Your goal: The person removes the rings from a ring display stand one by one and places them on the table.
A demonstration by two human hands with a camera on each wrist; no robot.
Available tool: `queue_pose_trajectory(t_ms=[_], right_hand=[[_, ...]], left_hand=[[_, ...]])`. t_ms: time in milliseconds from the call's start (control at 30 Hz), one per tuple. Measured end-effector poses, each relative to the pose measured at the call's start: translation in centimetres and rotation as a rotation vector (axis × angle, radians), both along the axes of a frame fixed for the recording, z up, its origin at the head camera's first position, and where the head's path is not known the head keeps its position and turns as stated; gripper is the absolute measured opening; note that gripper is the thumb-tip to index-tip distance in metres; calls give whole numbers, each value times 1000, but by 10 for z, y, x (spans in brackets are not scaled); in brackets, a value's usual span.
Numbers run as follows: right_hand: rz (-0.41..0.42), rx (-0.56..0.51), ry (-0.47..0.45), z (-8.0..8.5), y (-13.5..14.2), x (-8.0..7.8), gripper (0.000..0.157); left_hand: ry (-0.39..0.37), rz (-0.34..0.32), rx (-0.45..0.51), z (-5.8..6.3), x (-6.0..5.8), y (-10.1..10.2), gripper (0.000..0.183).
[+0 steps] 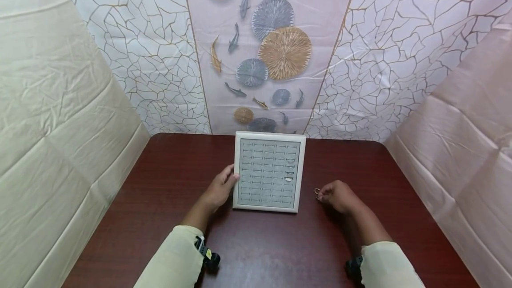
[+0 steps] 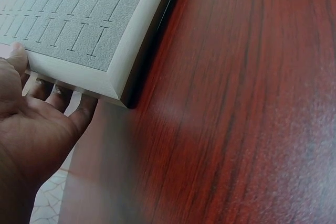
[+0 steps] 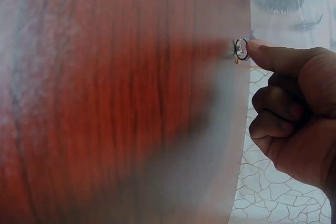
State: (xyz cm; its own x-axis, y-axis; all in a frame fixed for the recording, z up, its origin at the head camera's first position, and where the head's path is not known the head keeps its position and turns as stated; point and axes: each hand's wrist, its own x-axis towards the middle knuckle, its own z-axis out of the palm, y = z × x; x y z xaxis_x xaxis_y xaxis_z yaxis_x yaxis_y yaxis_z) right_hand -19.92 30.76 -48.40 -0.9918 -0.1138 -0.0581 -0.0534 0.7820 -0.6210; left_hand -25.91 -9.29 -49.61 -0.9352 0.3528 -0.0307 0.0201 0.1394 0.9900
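Observation:
A ring display tray (image 1: pixel 266 194) with a pale frame and grey slotted foam stands mid-table in the head view. Several rings (image 1: pixel 289 179) sit in slots of its right-hand column. My left hand (image 1: pixel 219 189) grips the frame's left edge; in the left wrist view its thumb (image 2: pixel 19 56) lies on the front and the fingers go behind. To the right of the tray, my right hand (image 1: pixel 340 195) pinches a small ring (image 3: pixel 241 49) between thumb and forefinger, low over the table. Whether more than one ring is there is too small to tell.
The dark red wooden table (image 1: pixel 260 248) extends around the tray. Patterned cloth (image 1: pixel 256 101) hangs behind its far edge, with plain cream cloth (image 1: pixel 60 146) along the left and pinkish cloth (image 1: pixel 460 146) along the right. Each forearm wears a strapped camera (image 1: pixel 212 261).

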Motion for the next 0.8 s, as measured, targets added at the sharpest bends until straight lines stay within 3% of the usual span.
queue_pose_trajectory(t_ms=[800], right_hand=[[3, 16, 32, 5, 3, 2, 9]], left_hand=[[-3, 2, -7, 0, 2, 0, 56]])
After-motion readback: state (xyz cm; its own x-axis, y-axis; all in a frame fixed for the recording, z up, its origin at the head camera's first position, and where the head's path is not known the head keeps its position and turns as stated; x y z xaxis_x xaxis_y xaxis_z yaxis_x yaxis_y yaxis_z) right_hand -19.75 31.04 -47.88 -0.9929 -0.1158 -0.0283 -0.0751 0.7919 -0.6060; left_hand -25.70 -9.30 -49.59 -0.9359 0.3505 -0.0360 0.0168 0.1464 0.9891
